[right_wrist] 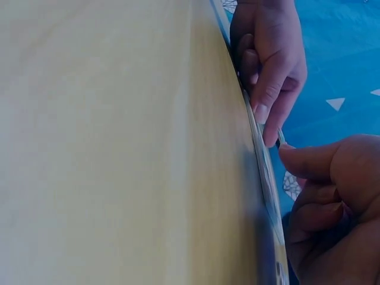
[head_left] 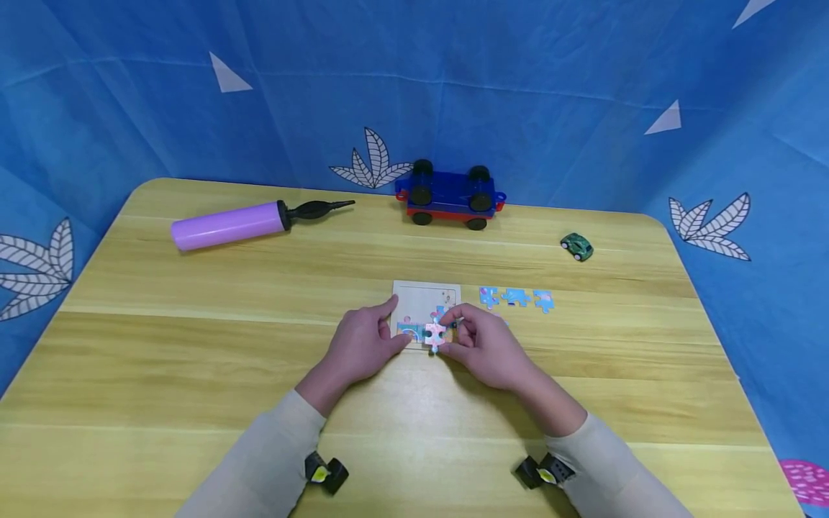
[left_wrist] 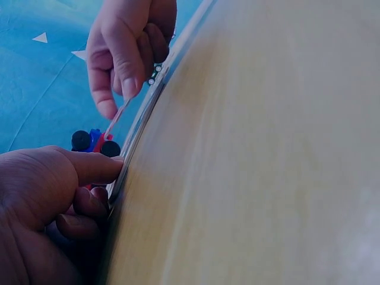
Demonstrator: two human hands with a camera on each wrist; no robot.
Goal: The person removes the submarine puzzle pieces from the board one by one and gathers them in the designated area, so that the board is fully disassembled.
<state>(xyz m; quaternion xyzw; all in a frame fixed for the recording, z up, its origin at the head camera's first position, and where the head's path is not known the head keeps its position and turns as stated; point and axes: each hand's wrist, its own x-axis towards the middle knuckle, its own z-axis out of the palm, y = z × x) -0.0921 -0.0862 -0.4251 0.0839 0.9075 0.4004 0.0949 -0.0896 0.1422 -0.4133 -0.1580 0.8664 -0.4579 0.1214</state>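
Note:
My right hand [head_left: 488, 345] pinches a pink puzzle piece [head_left: 435, 334] between thumb and fingers, tilted up over the lower part of the white puzzle board [head_left: 414, 296]. In the left wrist view the puzzle piece [left_wrist: 116, 120] shows edge-on. My left hand [head_left: 363, 338] grips the board at its left side, the thumb on its lower left and the forefinger along its upper left edge. Fitted puzzle pieces [head_left: 406, 329] lie along the board's bottom, partly covered by the hands. The left wrist view shows the left hand [left_wrist: 53, 202] with its other fingers curled at the board's edge.
Several loose blue puzzle pieces [head_left: 516, 296] lie right of the board, one partly behind the right hand. Farther back are a purple hand pump [head_left: 229, 225], a blue and red toy vehicle [head_left: 450, 194] with black wheels, and a small green toy car [head_left: 576, 246]. A blue curtain [head_left: 414, 79] hangs behind.

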